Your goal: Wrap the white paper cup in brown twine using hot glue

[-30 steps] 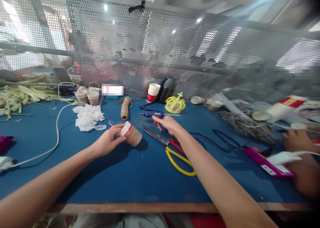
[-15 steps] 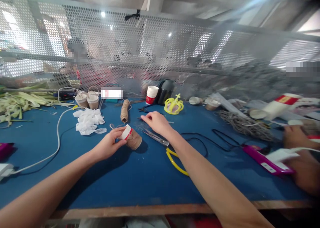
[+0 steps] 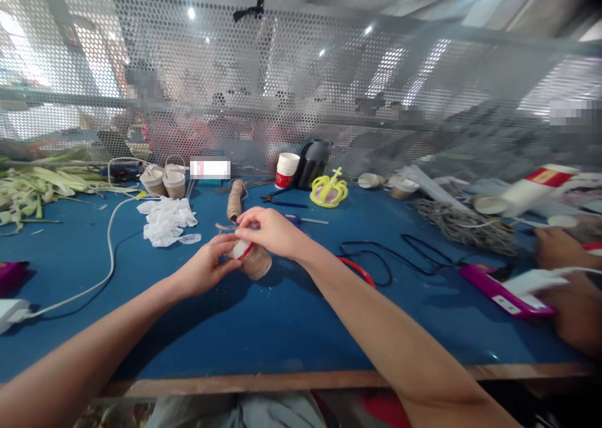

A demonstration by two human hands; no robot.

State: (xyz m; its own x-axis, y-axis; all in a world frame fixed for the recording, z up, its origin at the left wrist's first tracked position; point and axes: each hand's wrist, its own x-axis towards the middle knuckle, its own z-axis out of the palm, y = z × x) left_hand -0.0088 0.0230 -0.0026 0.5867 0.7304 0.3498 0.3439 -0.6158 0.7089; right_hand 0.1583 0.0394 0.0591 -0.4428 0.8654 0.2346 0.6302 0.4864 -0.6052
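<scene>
My left hand (image 3: 207, 268) is closed on the rim of a paper cup (image 3: 256, 263), which lies tilted with its base to the right. Brown twine is wound round the cup's lower part; its white and red upper band stays bare. Fingers pinched together, my right hand (image 3: 270, 230) meets the cup's rim from above; what sits between its fingertips is too small to make out. A loose strand of twine (image 3: 226, 228) shows by the fingers. Just behind stands a spool of twine (image 3: 234, 201), leaning.
Beyond my right forearm, a red handle (image 3: 360, 270) shows partly. Behind are pliers (image 3: 282, 202), stacked paper cups (image 3: 286, 170) and a yellow crown (image 3: 328, 191). White fabric (image 3: 168, 220) and two small baskets (image 3: 174, 184) lie left. A purple power strip (image 3: 505, 297) is near another person's hand (image 3: 557, 252).
My right hand has moved left and down to the cup's rim. The yellow-handled scissors no longer show; a red handle now appears beyond my forearm. My left hand keeps its hold.
</scene>
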